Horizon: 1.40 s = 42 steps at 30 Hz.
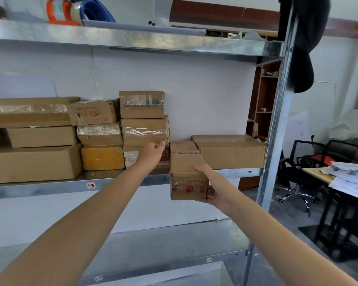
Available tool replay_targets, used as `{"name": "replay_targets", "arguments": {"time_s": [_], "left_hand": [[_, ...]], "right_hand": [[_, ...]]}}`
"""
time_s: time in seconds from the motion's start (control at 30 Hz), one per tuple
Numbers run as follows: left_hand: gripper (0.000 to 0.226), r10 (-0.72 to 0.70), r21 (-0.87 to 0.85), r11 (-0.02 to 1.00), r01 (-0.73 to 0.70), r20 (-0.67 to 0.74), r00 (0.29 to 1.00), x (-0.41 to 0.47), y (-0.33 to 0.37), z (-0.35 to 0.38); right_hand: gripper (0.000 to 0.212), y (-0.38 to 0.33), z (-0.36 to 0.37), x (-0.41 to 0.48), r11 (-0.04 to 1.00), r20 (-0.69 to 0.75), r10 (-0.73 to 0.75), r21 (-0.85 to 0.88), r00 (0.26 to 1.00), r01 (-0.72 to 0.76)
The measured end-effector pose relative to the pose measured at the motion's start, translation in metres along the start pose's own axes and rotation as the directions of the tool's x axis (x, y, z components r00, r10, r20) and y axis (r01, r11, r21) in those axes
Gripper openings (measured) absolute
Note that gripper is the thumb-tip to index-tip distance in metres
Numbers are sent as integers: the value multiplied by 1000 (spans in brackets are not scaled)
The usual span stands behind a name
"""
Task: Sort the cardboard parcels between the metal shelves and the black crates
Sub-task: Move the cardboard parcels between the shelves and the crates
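Observation:
My right hand (pixel 212 185) grips a small cardboard parcel (pixel 186 174) with red-printed tape, half on and half off the front edge of the middle metal shelf (pixel 50 185). It sits in the gap between a stack of parcels and a wide parcel (pixel 229 152) at the shelf's right end. My left hand (pixel 152 152) is at that stack, fingers curled against a white-labelled parcel (pixel 130 158) beneath a tape-wrapped one (pixel 145 131). Whether it grips anything I cannot tell. Several more parcels, one yellow (pixel 102 157), fill the shelf's left side. No black crate is in view.
The lower shelf (pixel 174 244) is bare metal. The top shelf (pixel 132 39) carries tape rolls (pixel 62 11). A steel upright (pixel 277 120) with dark cloth hanging from it stands right of the parcels. Beyond it are office chairs (pixel 298 168) and a desk with papers (pixel 349 178).

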<state>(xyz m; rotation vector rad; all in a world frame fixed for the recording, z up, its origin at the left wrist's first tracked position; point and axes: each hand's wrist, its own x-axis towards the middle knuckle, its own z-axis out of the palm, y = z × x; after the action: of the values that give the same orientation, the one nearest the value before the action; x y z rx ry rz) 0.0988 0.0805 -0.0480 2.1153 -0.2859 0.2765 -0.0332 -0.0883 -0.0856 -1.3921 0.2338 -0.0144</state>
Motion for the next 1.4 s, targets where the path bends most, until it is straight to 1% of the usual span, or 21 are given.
{"name": "replay_targets", "arguments": {"time_s": [0.1,0.17,0.27,0.33,0.4,0.47,0.53,0.57,0.6,0.73,0.83,0.93,1.03,1.13,1.2,1.3,1.37,1.4], "left_hand": [[42,-8,-24,1000,9,24,1000,-4,5,-2],[44,-23,-33,999,25,38,999,-12,11,-1],[41,-32,-63,997,37,82,996,-35,17,4],[37,-49,-153,985,75,169,984,-56,17,11],[37,-44,-207,973,97,246,968,-83,15,22],[43,-38,-216,972,97,264,964,-110,7,36],[47,-58,-233,965,116,245,968,-133,-4,47],[48,-63,-259,958,122,225,972,-144,-11,50],[48,-69,-296,947,127,199,977,-152,-18,53],[40,-126,-409,896,174,141,982,-176,-38,58],[40,-134,-434,887,157,83,987,-189,-50,58],[41,-120,-416,903,105,-9,993,-193,-67,52],[32,-121,-375,924,73,-108,987,-195,-86,46],[25,-160,-388,916,102,-120,980,-198,-99,45],[33,-206,-419,895,153,-83,975,-201,-102,45],[56,-237,-441,874,202,-26,971,-205,-103,45],[63,-243,-444,872,208,-24,970,-208,-105,43],[65,-252,-454,867,206,-41,967,-209,-107,41]], "right_hand": [[35,8,-8,-15,999,36,7,37,999,-9],[34,15,-10,-22,999,36,-5,35,999,4],[33,26,-9,-35,999,29,-33,-27,999,34],[34,35,-11,-43,996,38,-43,-82,998,46],[37,44,-15,-51,994,100,-20,-109,995,31],[52,51,-20,-58,994,167,15,-113,986,4],[75,59,-24,-61,990,193,32,-140,981,-4],[82,64,-25,-62,990,191,30,-143,981,-2],[84,68,-24,-62,992,182,24,-130,983,0],[64,83,-20,-57,999,78,-14,-31,997,16],[59,93,-13,-45,998,9,-31,-49,999,32],[55,106,-4,-34,999,34,-48,-24,998,49],[62,119,3,-29,995,68,-86,-47,994,89],[65,132,7,-23,984,96,-125,-112,988,135],[62,139,11,-20,979,117,-149,-124,982,163],[57,145,21,-17,968,147,-184,-145,972,205],[53,147,27,-14,962,182,-197,-151,963,225],[49,148,30,-11,969,208,-192,-118,959,219]]}}
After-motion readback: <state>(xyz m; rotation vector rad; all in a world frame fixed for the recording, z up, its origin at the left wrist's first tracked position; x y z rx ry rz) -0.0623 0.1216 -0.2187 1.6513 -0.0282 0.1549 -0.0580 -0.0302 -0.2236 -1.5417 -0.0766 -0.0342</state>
